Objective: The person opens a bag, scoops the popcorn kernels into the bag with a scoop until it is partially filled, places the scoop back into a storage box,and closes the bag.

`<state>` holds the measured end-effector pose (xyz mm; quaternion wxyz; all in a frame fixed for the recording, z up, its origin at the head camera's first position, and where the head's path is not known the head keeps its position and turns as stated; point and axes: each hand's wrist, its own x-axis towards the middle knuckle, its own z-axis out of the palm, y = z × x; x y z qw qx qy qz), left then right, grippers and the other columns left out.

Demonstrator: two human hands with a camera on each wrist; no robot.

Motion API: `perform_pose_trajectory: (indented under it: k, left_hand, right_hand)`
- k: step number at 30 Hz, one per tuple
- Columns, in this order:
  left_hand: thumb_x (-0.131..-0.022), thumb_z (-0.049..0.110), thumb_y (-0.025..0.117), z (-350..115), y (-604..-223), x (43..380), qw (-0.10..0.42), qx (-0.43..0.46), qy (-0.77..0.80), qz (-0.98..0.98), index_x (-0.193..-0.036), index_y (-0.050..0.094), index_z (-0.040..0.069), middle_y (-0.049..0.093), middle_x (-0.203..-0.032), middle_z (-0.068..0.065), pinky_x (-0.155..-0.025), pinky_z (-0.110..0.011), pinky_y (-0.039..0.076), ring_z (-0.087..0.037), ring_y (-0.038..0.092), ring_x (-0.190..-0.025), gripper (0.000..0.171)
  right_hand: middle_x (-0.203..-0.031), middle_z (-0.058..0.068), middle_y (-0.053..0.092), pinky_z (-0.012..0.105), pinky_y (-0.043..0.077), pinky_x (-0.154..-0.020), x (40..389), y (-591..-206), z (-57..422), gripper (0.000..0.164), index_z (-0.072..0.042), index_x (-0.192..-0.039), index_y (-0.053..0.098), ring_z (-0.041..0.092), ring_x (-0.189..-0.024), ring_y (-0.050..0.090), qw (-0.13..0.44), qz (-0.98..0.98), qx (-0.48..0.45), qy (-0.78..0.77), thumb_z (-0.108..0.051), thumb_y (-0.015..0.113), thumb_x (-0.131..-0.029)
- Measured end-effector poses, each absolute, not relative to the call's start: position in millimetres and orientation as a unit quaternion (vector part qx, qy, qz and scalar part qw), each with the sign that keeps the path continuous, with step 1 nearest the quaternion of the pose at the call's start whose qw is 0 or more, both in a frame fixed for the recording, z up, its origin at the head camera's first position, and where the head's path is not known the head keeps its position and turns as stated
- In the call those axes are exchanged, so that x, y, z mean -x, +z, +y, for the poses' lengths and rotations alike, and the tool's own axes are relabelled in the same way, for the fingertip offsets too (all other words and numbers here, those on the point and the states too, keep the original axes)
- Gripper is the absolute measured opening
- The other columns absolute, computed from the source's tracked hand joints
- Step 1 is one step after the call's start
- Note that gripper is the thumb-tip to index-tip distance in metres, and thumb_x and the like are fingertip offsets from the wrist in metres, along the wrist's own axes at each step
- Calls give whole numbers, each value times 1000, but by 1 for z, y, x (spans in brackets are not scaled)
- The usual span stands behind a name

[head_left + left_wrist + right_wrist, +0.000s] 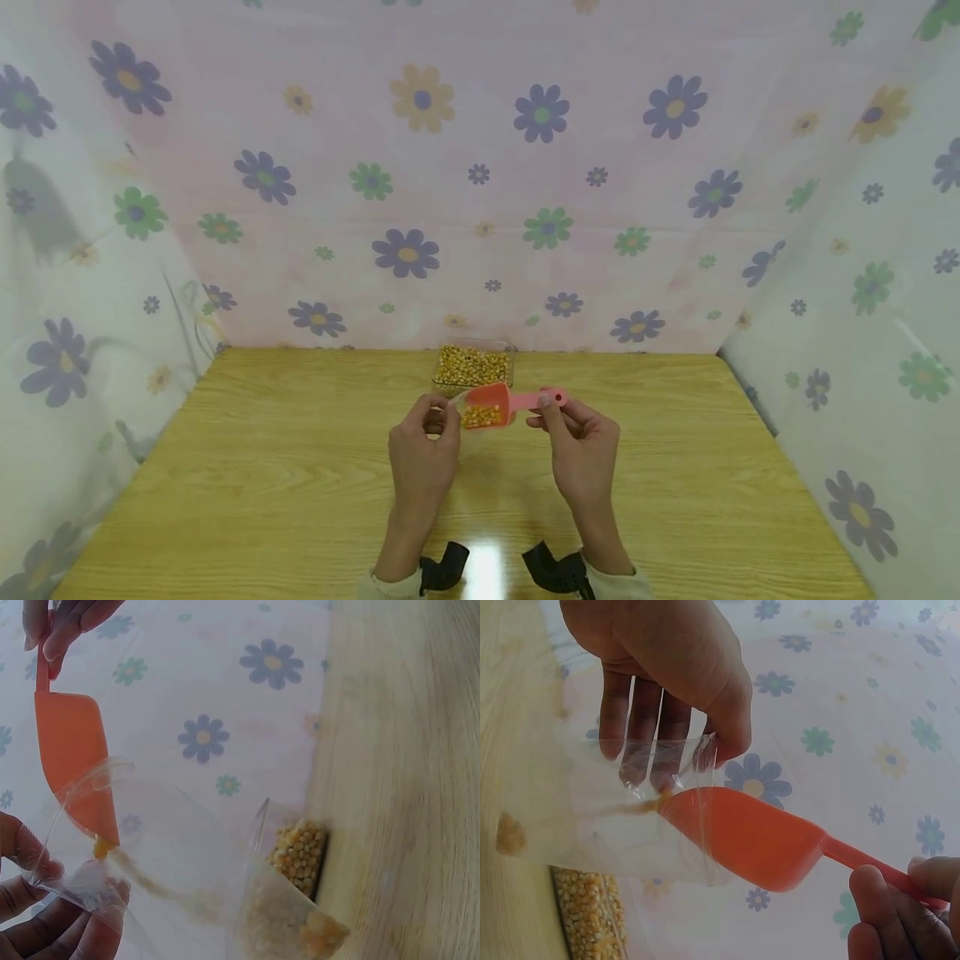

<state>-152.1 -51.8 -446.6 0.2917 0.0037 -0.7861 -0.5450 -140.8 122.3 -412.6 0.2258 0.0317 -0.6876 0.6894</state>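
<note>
My right hand [585, 446] pinches the handle of a pink-orange scoop [489, 402] with corn kernels [480, 416] in its bowl. The scoop's lip is tipped inside the mouth of a clear plastic bag [630, 825]. At its top edge, the bag is pinched by my left hand [425, 446]. In the right wrist view, a blurred streak of kernels runs from the scoop's lip down through the bag to a small heap [511, 833] at its bottom. Behind the hands stands a clear container [512, 367] of corn kernels.
The wooden table [262, 467] reaches back to a flower-patterned cloth [480, 183], which also hangs along both sides. Black wrist mounts [555, 570] sit at the cuffs of both sleeves.
</note>
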Motion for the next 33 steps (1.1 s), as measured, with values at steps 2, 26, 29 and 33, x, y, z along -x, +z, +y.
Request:
perform_pose_trajectory:
  k: [2, 26, 29, 33]
  left_hand:
    - [-95, 5, 66, -53, -447, 153, 294, -3, -543, -786, -84, 68, 10, 71, -69, -3, -57, -26, 55, -12, 67, -62, 11]
    - [-96, 7, 66, -53, -446, 153, 288, -7, -538, -792, -88, 70, 9, 71, -70, -3, -61, -30, 56, -13, 68, -64, 9]
    - [-95, 7, 66, -53, -446, 152, 290, -5, -538, -792, -87, 70, 9, 71, -70, -3, -60, -30, 56, -13, 68, -63, 9]
    - [-95, 7, 67, -53, -446, 152, 290, -5, -537, -792, -87, 70, 10, 71, -70, -2, -60, -29, 56, -12, 68, -63, 10]
  right_hand:
    - [-83, 16, 77, 18, 49, -51, 141, -413, 122, 21, 11, -106, 75, 10, -67, 74, 230, -688, -36, 687, -7, 66, -99]
    - [-85, 28, 74, 24, 30, -37, 138, -409, 120, 16, 7, -106, 76, 11, -68, 74, 253, -687, -72, 677, -3, 66, -97]
    - [-85, 28, 74, 25, 30, -37, 138, -409, 120, 16, 7, -106, 76, 10, -67, 74, 252, -688, -73, 676, -3, 66, -97]
    - [-86, 28, 74, 25, 30, -37, 138, -408, 121, 16, 6, -106, 76, 10, -67, 74, 250, -689, -78, 676, -2, 66, -97]
